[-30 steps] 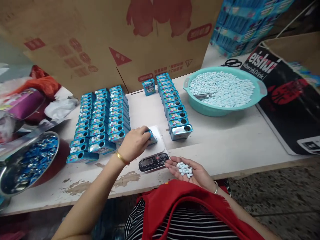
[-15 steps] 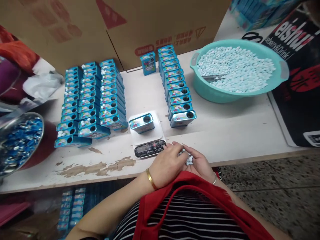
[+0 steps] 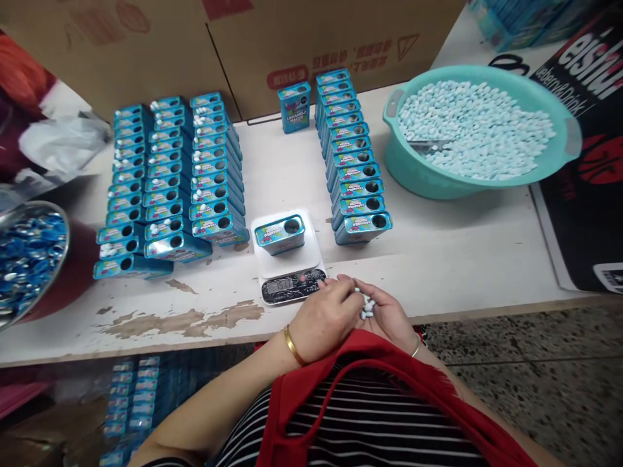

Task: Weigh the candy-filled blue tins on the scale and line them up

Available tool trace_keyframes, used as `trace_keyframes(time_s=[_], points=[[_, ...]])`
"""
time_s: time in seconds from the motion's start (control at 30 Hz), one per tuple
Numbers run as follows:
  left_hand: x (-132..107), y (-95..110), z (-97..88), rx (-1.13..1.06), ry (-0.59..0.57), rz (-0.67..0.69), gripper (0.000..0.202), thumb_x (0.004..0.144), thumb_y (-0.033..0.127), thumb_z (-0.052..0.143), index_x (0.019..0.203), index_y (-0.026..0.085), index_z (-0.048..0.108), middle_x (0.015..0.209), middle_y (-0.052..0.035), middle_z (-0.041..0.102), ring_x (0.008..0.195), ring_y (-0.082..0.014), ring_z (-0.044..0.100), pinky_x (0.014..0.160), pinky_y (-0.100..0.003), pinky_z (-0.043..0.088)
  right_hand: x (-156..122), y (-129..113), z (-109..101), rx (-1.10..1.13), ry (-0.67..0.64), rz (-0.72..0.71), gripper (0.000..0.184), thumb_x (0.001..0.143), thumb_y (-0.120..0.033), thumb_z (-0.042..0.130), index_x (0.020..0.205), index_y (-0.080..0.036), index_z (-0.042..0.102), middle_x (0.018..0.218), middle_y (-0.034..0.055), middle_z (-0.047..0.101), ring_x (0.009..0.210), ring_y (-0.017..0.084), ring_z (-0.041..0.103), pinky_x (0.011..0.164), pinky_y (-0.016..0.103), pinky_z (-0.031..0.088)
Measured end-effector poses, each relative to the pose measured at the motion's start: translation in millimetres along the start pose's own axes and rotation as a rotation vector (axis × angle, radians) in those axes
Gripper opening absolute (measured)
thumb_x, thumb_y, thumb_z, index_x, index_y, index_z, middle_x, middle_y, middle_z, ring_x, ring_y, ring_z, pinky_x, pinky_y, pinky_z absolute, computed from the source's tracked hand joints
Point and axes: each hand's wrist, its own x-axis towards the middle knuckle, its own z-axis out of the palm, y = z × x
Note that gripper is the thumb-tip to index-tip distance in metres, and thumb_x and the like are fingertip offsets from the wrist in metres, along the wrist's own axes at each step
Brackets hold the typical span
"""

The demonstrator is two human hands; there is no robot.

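Observation:
Just in front of the digital scale [image 3: 314,263], my two hands meet at the table edge. My right hand [image 3: 392,319] is cupped around several small pale-blue candies [image 3: 368,306]. My left hand [image 3: 327,318], with a gold bangle at its wrist, lies against it, fingers curled in over the candies; what its fingertips pinch, if anything, is hidden. On the scale stands a blue candy tin [image 3: 277,232] with a dark round hole in its top. Digits show on the scale's display.
A teal basin [image 3: 438,185] of pale candies, with a metal scoop [image 3: 428,145], stands at right. Rows of blue tins [image 3: 214,227] stand left, another row [image 3: 357,188] right of the scale. A bowl of blue-wrapped pieces [image 3: 32,259] is far left. A cardboard box [image 3: 272,39] stands behind.
The view has shifted slightly. The scale's display is now legible, with digits lit where it was faint before. My hands keep nearly the same pose over the candies.

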Motion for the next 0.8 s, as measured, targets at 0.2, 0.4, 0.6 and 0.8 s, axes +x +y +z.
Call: trace_keyframes(time_s=[0.2,0.4,0.6,0.8], points=[[4,-14,-31.2,-0.328,0.130,-0.081,0.013,0.091,0.014,0.044,0.098,0.016,0.055,0.097,-0.0073,0.059,0.091,-0.0137,0.058,0.079,-0.027,0.051,14,2,17,0.095,-0.062,0.023,0.022,0.088,-0.011,0.044,0.079,-0.013,0.064,0.068,0.0017,0.070,0.060,0.009,0.067,0.062,0.018,0.057],[21,-42,-90.2,-0.114,0.382,-0.124,0.008,0.087,0.014,0.053,0.092,0.017,0.058,0.086,-0.0037,0.060,0.080,-0.0122,0.057,0.070,-0.026,0.049,22,3,52,0.039,-0.260,-0.029,0.024,0.089,-0.015,0.041,0.094,-0.009,0.064,0.094,0.0120,0.073,0.094,0.017,0.068,0.093,0.033,0.052],[31,-67,-101.7,0.090,0.379,-0.166,0.005,0.086,0.015,0.054,0.087,0.016,0.059,0.084,-0.0036,0.061,0.078,-0.0126,0.057,0.071,-0.026,0.048,21,-1,48,0.032,-0.191,-0.030,0.025,0.089,-0.016,0.040,0.095,-0.007,0.063,0.100,0.0145,0.071,0.109,0.023,0.063,0.098,0.035,0.048],[29,-71,-99.3,0.126,0.404,-0.218,0.005,0.083,0.021,0.059,0.086,0.017,0.063,0.088,-0.0044,0.062,0.084,-0.0159,0.058,0.075,-0.032,0.049,21,-2,43,0.036,-0.142,-0.023,0.023,0.087,-0.015,0.043,0.096,-0.007,0.063,0.099,0.0148,0.071,0.108,0.023,0.064,0.100,0.036,0.047]])
